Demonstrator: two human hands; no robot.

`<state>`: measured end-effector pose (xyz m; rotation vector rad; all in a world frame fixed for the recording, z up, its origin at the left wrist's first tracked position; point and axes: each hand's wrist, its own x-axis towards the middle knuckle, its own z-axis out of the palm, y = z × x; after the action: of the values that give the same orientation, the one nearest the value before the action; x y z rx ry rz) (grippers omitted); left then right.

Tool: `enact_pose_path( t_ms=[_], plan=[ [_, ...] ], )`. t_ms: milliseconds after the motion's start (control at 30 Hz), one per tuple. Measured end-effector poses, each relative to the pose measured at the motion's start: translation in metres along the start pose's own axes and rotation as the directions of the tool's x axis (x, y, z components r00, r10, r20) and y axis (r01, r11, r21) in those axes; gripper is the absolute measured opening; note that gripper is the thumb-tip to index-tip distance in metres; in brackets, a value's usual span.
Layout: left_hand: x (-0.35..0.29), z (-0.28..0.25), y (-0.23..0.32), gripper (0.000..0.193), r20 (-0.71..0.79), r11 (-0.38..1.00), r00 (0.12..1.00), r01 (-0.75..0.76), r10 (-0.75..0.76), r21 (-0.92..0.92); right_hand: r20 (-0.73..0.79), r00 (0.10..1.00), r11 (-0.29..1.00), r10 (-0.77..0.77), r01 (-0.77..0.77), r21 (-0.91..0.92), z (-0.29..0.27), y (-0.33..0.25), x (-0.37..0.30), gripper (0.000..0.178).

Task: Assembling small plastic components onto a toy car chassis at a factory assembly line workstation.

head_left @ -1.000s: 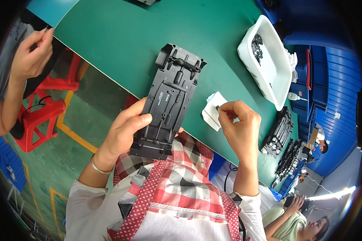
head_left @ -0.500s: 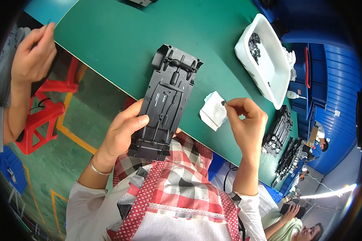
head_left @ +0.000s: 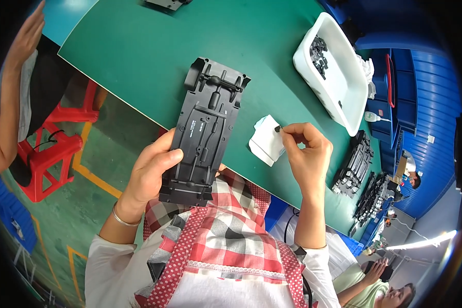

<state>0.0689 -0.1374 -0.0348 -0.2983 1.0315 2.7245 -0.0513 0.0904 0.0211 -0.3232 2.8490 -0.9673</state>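
Note:
My left hand [head_left: 151, 165] grips the side of a long black plastic chassis plate [head_left: 199, 134], its thumb lying on the face. The plate is tilted up toward me, showing moulded axle and shaft shapes, with small pale print near the middle. Between thumb and forefinger of my right hand [head_left: 311, 156] is a small black piece [head_left: 277, 129], too small to make out further. It is held over a folded white cloth or paper [head_left: 265, 146] on the green table [head_left: 262, 46], to the right of the plate and apart from it.
A white tub [head_left: 326, 100] with small black parts stands at the far right. Stacks of black chassis plates [head_left: 355, 164] lie nearer, beside a white bottle [head_left: 372, 117]. Another person's arm [head_left: 10, 87] is at the left, above red stools [head_left: 46, 159].
My right hand, still pinching the small piece, has shifted slightly left, and the plate appears a little further left too. The other person's hand at the left has risen and opened.

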Motion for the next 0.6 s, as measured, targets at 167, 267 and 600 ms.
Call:
enact_pose_path(
  t_ms=[167,267,600],
  plan=[
    [-0.001,0.000,0.000,0.045,-0.001,1.000,1.000,-0.004,0.004,0.004,-0.037,0.999,0.999,-0.029,0.029,0.013,-0.001,0.006,0.000,0.006],
    [0.000,0.000,0.002,0.045,0.008,1.000,1.000,-0.003,0.003,-0.007,-0.007,0.997,0.987,0.082,-0.080,0.139,-0.001,0.009,-0.001,0.006],
    [0.002,0.003,-0.004,0.057,-0.058,0.995,0.998,0.027,-0.033,-0.099,-0.001,0.992,0.961,0.123,-0.119,0.250,-0.003,0.019,-0.004,0.005]
  ],
)
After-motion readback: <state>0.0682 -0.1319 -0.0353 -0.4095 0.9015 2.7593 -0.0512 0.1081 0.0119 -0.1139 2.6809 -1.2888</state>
